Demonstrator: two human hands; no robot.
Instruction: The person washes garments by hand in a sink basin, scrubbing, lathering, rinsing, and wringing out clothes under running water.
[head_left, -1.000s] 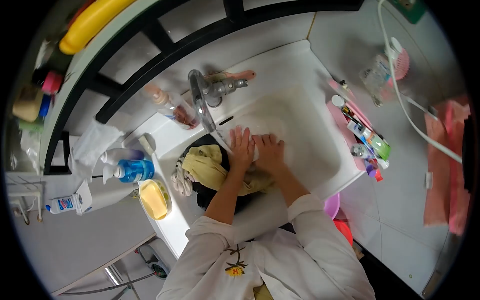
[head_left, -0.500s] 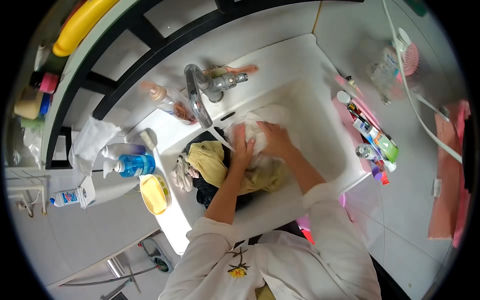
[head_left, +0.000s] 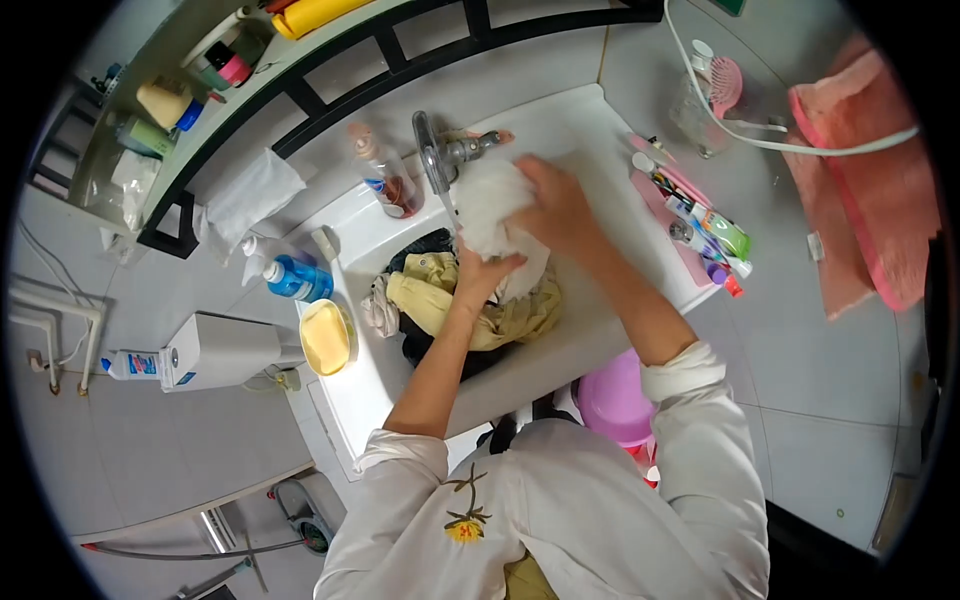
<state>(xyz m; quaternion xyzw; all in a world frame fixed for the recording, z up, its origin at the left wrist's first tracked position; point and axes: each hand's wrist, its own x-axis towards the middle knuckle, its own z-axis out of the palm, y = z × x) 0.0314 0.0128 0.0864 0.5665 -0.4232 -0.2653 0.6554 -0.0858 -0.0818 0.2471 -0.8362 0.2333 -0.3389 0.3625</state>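
Note:
A bunched white cloth is held up just beneath the spout of the metal faucet, and a thin stream of water seems to run onto it. My left hand grips its lower part, thumb pointing right. On the upper right side, my right hand has its fingers closed around the same cloth. Below lies a yellow garment with dark clothing and a pale piece in the white sink. The cloth's lower end hangs over this pile.
Left of the basin stand a blue pump bottle and a yellow soap dish. A clear pump bottle is beside the faucet. Tubes and toiletries fill a pink holder at the right rim. Below is a pink-purple basin.
Both hands have lifted the white cloth out of the sink bowl, up toward the spout. My right hand has risen higher than the left. The camera view has shifted.

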